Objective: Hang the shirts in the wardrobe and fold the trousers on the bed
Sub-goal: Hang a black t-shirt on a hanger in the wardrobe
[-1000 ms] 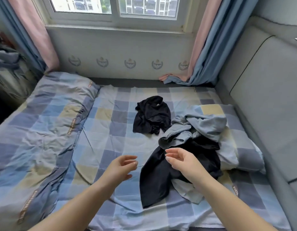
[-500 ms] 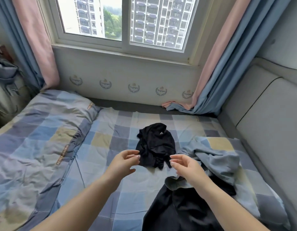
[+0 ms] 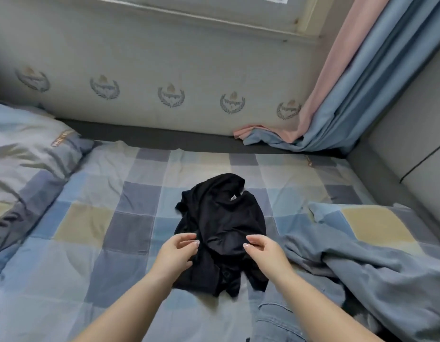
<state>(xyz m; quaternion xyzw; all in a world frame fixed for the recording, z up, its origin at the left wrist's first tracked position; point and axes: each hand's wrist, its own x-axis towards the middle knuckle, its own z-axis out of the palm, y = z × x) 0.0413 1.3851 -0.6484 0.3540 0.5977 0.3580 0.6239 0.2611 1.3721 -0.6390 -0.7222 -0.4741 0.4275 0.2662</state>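
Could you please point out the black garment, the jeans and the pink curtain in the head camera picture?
black garment (image 3: 221, 218): head view, on the crumpled middle of the cloth.
jeans (image 3: 275, 314): head view, on the denim at the bottom edge.
pink curtain (image 3: 322, 77): head view, on the hanging pink strip.

black garment (image 3: 221, 225), plain; bed sheet (image 3: 130, 218) in checks of pale blue, grey-blue, slate and sandy yellow, quilt (image 3: 29, 154) likewise checked. curtain (image 3: 357, 77) in pink and blue panels; wall (image 3: 164, 70) off-white with a row of grey-blue wreath crests. jeans (image 3: 283, 317) light blue denim; headboard (image 3: 411, 134) plain grey.
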